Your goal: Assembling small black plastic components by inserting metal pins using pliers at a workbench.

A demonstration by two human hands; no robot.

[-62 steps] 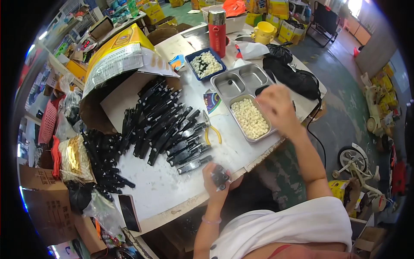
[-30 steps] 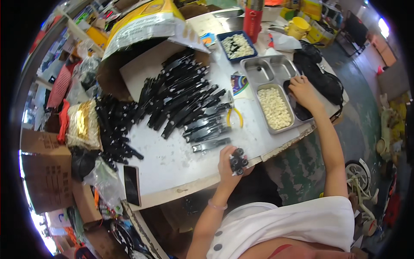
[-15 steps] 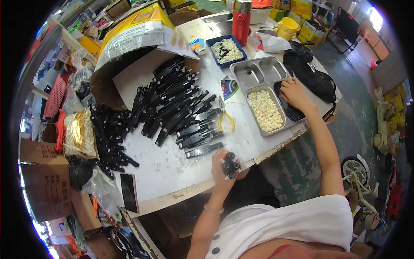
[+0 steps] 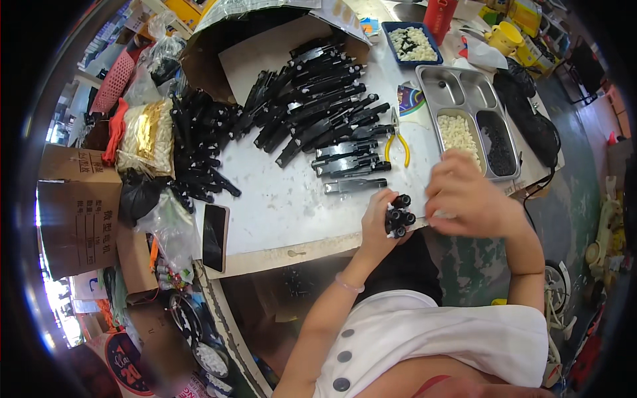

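My left hand (image 4: 379, 222) is closed round a bundle of black plastic pieces (image 4: 400, 216), their round hollow ends turned up, over the table's front edge. Just right of it hovers my right hand (image 4: 471, 199), fingers curled together and slightly blurred; whatever they pinch is too small to make out. Behind the right hand lies a steel compartment tray (image 4: 430, 99). It holds small cream-white pieces (image 4: 456, 131) and small black pieces (image 4: 496, 142) in its two near compartments. Several black parts with clear covers (image 4: 355, 186) lie in a row beyond my left hand.
Yellow-handled pliers (image 4: 406, 151) lie beside the row. A large pile of black parts (image 4: 312, 99) spreads before an open carton (image 4: 212, 60). A phone (image 4: 215, 237) rests at the front left edge. A blue tray (image 4: 388, 30) and a red bottle (image 4: 439, 16) stand at the back.
My right hand has left the black pieces' compartment and come near and left, beside my left hand. The left hand still grips its bundle. The whole view has shifted.
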